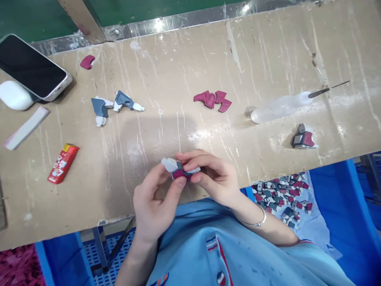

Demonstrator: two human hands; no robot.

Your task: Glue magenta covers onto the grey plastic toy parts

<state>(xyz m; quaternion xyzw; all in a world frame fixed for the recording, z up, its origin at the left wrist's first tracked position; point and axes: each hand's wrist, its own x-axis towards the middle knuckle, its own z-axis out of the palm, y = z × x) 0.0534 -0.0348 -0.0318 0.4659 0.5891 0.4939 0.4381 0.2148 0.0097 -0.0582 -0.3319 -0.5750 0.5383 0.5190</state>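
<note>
Near the table's front edge, my left hand (159,198) and my right hand (212,174) pinch one small plastic part (179,173) between them. It is white, grey-blue and maroon; the fingers cover some of it. Beyond my hands lie maroon plastic pieces (224,101), flat on the table. To the left rest two grey-blue and white parts (101,107), close together. A single maroon piece (87,62) lies farther back. At the right sits a built-up grey, white and maroon part (303,138).
A translucent bottle with a thin needle tip (279,108) lies at the right. On the left are a phone (32,67), a white case (14,95), a white strip (26,128) and a red packet (63,163). Below, blue bins hold assembled parts (279,192) and maroon pieces (20,266).
</note>
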